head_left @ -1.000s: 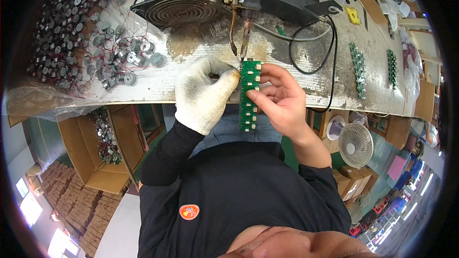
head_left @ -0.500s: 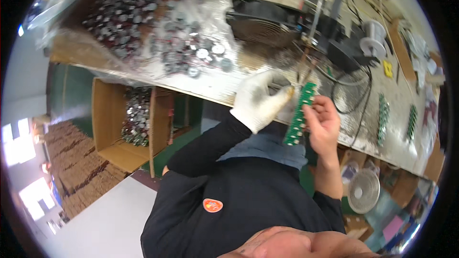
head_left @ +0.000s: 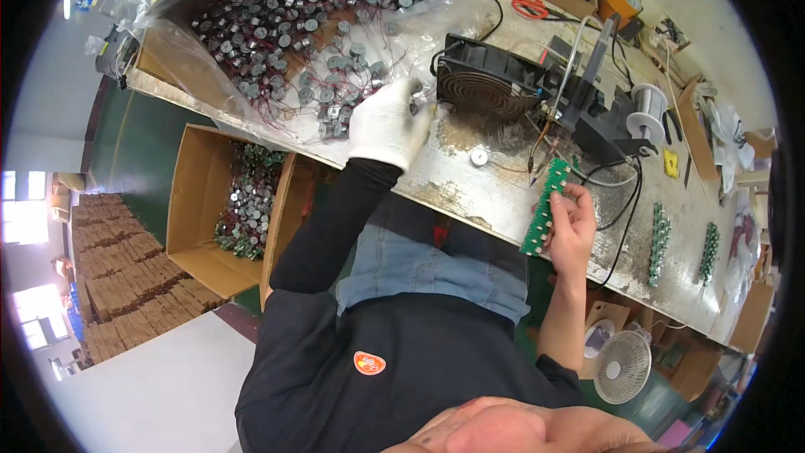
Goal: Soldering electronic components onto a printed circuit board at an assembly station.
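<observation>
My right hand, bare, pinches a long green circuit board strip over the bench's front edge, with the strip tilted up toward the soldering stand. Its face carries a row of small pale pads or parts. My left hand, in a white glove, is beside a heap of small round metal parts with red wires. Thumb and forefinger are apart, and I see nothing between them. One single round metal part lies on the bench between my hands, its thin wires running toward the strip's upper end.
A black fan stands behind my hands, beside a soldering stand with cables. To the right are a wire spool, a yellow sponge and two rows of green boards. A cardboard box stands below left.
My left hand has moved from beside the board strip leftward to the heap. The single round part now shows on the bench. My right hand keeps the strip, shifted slightly right and down.
</observation>
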Available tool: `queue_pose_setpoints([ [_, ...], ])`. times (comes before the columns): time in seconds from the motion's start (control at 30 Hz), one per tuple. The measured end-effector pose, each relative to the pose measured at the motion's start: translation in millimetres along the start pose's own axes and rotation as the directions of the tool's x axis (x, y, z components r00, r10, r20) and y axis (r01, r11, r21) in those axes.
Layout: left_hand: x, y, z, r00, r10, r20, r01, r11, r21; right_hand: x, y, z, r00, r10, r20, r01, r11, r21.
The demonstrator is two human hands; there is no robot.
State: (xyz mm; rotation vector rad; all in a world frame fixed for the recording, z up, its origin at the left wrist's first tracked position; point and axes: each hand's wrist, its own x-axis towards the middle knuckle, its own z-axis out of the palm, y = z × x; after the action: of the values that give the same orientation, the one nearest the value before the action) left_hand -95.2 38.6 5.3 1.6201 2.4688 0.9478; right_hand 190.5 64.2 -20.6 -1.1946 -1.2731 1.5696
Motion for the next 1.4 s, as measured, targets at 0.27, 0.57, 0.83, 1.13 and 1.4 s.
queue_pose_setpoints([
  [0.27, -4.3, -6.2, 1.5, 0.996, 0.051, -0.074, -0.059, 0.992, -0.112, -2.7, 5.5, -0.6, 0.998, -0.040, 0.052, 0.038, 0.999, 0.031],
  [0.57, -24.1, -20.6, -5.4, 0.984, -0.168, -0.058, 0.089, 0.745, -0.661, 0.2, 3.5, -5.0, 0.994, -0.049, 0.099, 0.053, 0.998, -0.042],
  [0.83, -28.3, 22.2, -48.3, 0.951, -0.214, 0.222, 0.268, 0.220, -0.938, -1.0, -0.1, -8.3, 0.992, 0.002, 0.123, 0.005, 0.998, -0.056],
  [1.13, -58.8, 41.2, -9.0, 0.968, -0.192, 0.159, 0.233, 0.472, -0.850, -2.6, -8.8, -10.7, 0.988, 0.083, 0.133, -0.068, 0.992, -0.110],
  [1.4, -87.8, 65.0, 25.6, 0.980, 0.064, 0.187, 0.066, 0.786, -0.614, -16.0, -11.0, 0.4, 0.974, 0.073, 0.213, -0.081, 0.996, 0.032],
])
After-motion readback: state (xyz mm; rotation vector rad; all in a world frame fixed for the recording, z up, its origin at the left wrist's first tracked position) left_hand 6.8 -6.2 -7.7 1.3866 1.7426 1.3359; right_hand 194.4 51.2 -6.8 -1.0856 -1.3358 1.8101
